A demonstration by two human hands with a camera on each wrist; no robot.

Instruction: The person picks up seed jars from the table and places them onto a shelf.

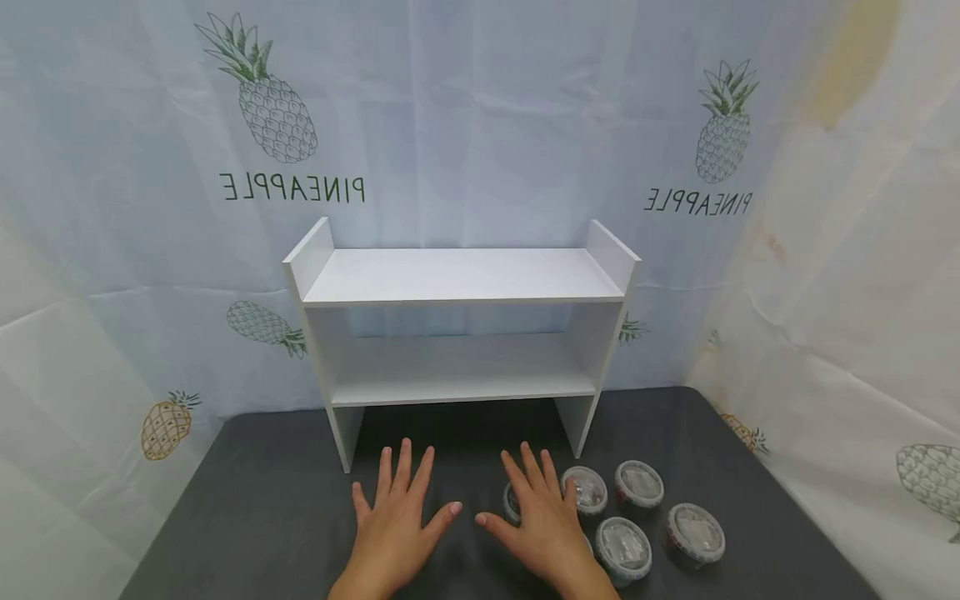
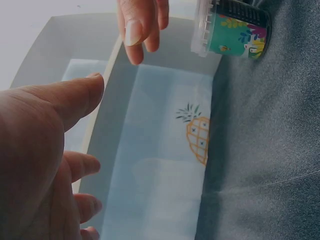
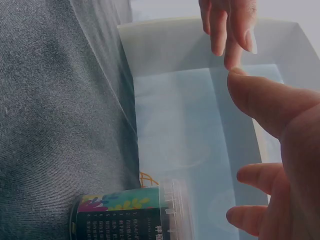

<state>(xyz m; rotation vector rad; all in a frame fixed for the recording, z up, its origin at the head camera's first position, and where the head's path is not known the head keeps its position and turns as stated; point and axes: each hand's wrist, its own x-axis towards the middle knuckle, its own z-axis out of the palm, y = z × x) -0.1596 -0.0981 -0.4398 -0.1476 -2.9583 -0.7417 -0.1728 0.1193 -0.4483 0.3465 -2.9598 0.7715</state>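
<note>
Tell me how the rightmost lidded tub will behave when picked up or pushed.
The rightmost tub will probably feel stiff, as its moulded shape suggests. Its shiny, clear lid may be slippery. With that round outline, the tub could roll if knocked over.

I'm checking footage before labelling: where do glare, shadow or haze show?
Head view: glare on the clear lids, deep shadow beneath the white shelf; left wrist view: washed-out upper left corner, left hand dim; right wrist view: right hand shaded, upper edge pale.
</note>
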